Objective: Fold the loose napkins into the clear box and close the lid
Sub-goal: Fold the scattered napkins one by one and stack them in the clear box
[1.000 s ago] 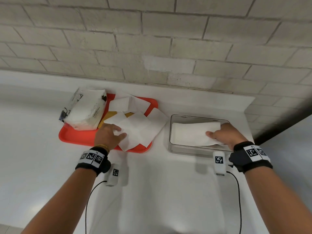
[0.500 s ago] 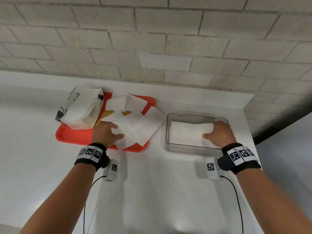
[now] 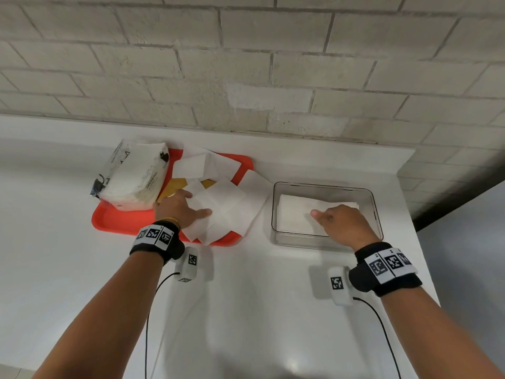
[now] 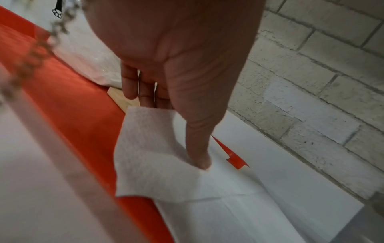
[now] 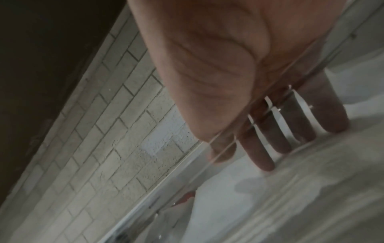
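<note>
A clear box (image 3: 322,184) stands on the white counter at the right, with a folded white napkin (image 3: 295,214) lying in it. My right hand (image 3: 328,217) reaches over the box's near wall, and its straight, spread fingers (image 5: 264,157) press on that napkin. Loose napkins (image 3: 232,203) lie overlapping on the red tray (image 3: 120,220) at the left. My left hand (image 3: 191,203) rests on them. In the left wrist view a raised napkin corner (image 4: 149,148) sits pinched between the thumb and the fingers (image 4: 129,85). No lid can be made out.
A wrapped pack of napkins (image 3: 134,179) lies at the tray's back left. A yellowish flat piece (image 3: 172,187) shows under the loose napkins. The brick wall stands close behind. The counter's edge (image 3: 426,269) runs just right of the box.
My right hand has slid a little to the left over the napkin in the box. The left hand has stayed on the loose napkins.
</note>
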